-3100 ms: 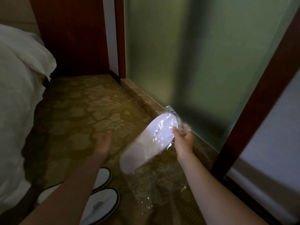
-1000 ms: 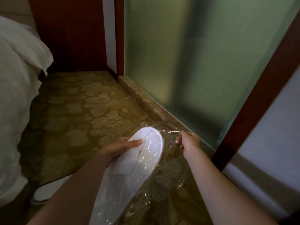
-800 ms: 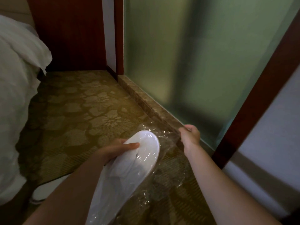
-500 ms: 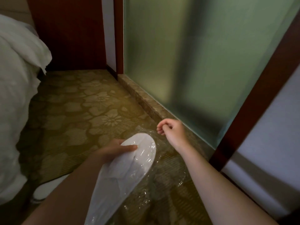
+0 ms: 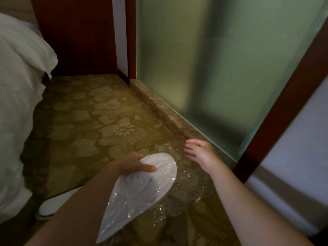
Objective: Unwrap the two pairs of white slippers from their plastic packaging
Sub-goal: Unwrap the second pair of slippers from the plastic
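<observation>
Your right hand (image 5: 199, 153) has let go of the plastic wrap (image 5: 186, 178). A second ago it was pinching the loose film and pulling it toward the glass wall (image 5: 213, 68); now it hovers just beside the wrap with fingers spread and nothing in it. Your left hand (image 5: 134, 165) has kept its grip on the wrapped slippers (image 5: 142, 187), thumb pressed across the top near the rounded end, holding them low over the carpet (image 5: 88, 121). The film looks pulled clear past that end but not off, so I judge this pair only partly unwrapped, and your right hand will need a fresh hold.

Much is hard to read. Your left forearm covers the slippers on the floor, leaving a white edge (image 5: 48, 208) by the bed (image 5: 14, 103). Whether the wrap is torn open or merely stretched, I cannot tell; its clear folds blur into the carpet pattern. The lower end of the bundle is cut off.
</observation>
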Action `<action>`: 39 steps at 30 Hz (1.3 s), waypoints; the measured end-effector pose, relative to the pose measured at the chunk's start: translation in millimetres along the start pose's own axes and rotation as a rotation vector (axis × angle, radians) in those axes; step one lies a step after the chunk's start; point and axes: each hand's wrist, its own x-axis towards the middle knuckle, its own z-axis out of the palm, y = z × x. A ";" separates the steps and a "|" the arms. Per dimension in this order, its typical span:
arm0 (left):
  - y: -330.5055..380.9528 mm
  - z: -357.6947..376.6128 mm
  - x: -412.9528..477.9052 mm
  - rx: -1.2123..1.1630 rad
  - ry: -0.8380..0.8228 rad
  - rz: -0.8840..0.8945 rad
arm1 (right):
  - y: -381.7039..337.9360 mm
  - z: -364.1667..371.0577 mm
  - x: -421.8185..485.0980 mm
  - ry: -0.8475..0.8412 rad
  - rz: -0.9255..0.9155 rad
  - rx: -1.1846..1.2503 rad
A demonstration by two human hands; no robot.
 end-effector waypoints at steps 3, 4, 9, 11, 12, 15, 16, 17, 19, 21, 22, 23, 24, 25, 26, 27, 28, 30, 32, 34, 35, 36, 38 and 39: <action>-1.5 0.7 2.1 -0.044 0.021 0.023 | -2.5 -1.1 -3.4 0.038 -0.096 0.097; -1.8 0.5 2.2 -0.062 0.018 0.023 | -3.8 -1.2 -3.3 0.029 -0.116 0.149; -6.4 0.0 4.7 -0.108 -0.012 0.011 | -8.2 -0.7 -6.5 -0.155 -0.076 0.007; -7.3 -0.8 5.0 -0.148 -0.035 0.005 | -7.7 0.0 -9.6 -0.227 -0.007 -0.128; -7.3 -1.6 4.2 -0.167 -0.057 -0.006 | -6.9 0.1 -10.1 -0.257 0.028 -0.157; -8.9 -3.4 1.1 -0.160 -0.126 -0.038 | -6.3 -1.5 -10.6 -0.356 0.097 -0.224; -9.0 -3.6 0.0 -0.148 -0.142 -0.044 | -6.2 -1.6 -10.5 -0.392 0.112 -0.256; -8.6 -3.8 -0.7 -0.137 -0.152 -0.050 | -6.1 -1.5 -10.0 -0.426 0.123 -0.288; -5.0 -3.0 -3.8 -0.119 -0.167 -0.057 | -4.6 0.3 -9.5 -0.472 0.134 -0.347; -3.2 -2.7 -3.9 -0.096 -0.168 -0.057 | -2.4 3.0 -8.4 -0.500 0.124 -0.396; -4.2 -3.0 -2.9 -0.087 -0.167 -0.060 | -2.0 4.2 -8.2 -0.506 0.122 -0.415; -5.1 -3.1 -2.4 -0.081 -0.169 -0.063 | -2.2 5.2 -8.5 -0.516 0.122 -0.431; -5.9 -2.9 -2.3 -0.080 -0.174 -0.061 | -3.3 6.4 -9.3 -0.538 0.126 -0.436; -6.1 -2.9 -2.4 -0.075 -0.179 -0.062 | -4.6 8.1 -10.2 -0.567 0.134 -0.436; -6.1 -2.5 -2.5 -0.064 -0.176 -0.064 | -6.3 10.1 -11.8 -0.596 0.139 -0.438; -5.2 -2.1 -3.9 -0.061 -0.168 -0.066 | -7.2 12.3 -13.5 -0.615 0.131 -0.465; -4.8 -1.6 -4.9 -0.055 -0.164 -0.070 | -7.6 14.9 -14.3 -0.619 0.103 -0.521; -4.8 -2.2 -5.7 -0.087 -0.151 -0.072 | -7.7 18.6 -13.3 -0.582 0.018 -0.647; -5.4 -3.8 -3.8 -0.147 -0.102 -0.072 | -10.6 18.0 -11.7 -0.505 -0.061 -0.651; -5.0 -5.2 -2.5 -0.170 0.033 -0.057 | -16.1 11.8 -10.5 -0.378 -0.123 -0.565; -6.9 -6.1 -1.9 -0.166 0.119 -0.069 | -17.6 7.4 -9.2 -0.301 -0.139 -0.503; -10.6 -7.9 -1.9 -0.168 0.190 -0.097 | -17.8 2.6 -8.0 -0.222 -0.147 -0.441; -15.9 -10.7 -7.0 -0.233 0.257 -0.175 | -12.2 -6.6 -4.4 -0.091 -0.137 -0.327; -20.9 -11.4 -8.5 -0.253 0.264 -0.207 | -7.5 -10.8 -2.3 -0.043 -0.120 -0.271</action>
